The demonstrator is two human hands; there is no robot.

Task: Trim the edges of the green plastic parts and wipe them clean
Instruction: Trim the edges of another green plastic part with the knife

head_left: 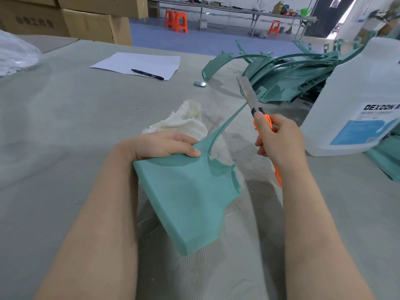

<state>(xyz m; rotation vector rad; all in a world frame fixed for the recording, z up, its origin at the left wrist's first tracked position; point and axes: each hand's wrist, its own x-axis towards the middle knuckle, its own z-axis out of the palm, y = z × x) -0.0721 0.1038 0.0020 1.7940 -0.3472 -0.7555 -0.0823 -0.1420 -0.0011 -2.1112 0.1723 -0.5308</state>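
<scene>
A green plastic part (pixel 184 195) with a broad flat panel and a thin curved arm is tilted up off the grey table in front of me. My left hand (pixel 164 146) grips its upper left edge, thumb on the face. My right hand (pixel 279 137) holds the orange handle of a flat metal file (pixel 246 92), whose blade lies against the tip of the part's thin arm. A crumpled white cloth (pixel 184 120) lies on the table just behind my left hand.
A pile of several green parts (pixel 287 72) lies at the back right. A large translucent jug labelled DEXCON (pixel 355 100) stands at the right. A sheet of paper (pixel 138 63) with a black marker (pixel 147 74), a small metal piece (pixel 199 84), cardboard boxes (pixel 91 22) behind.
</scene>
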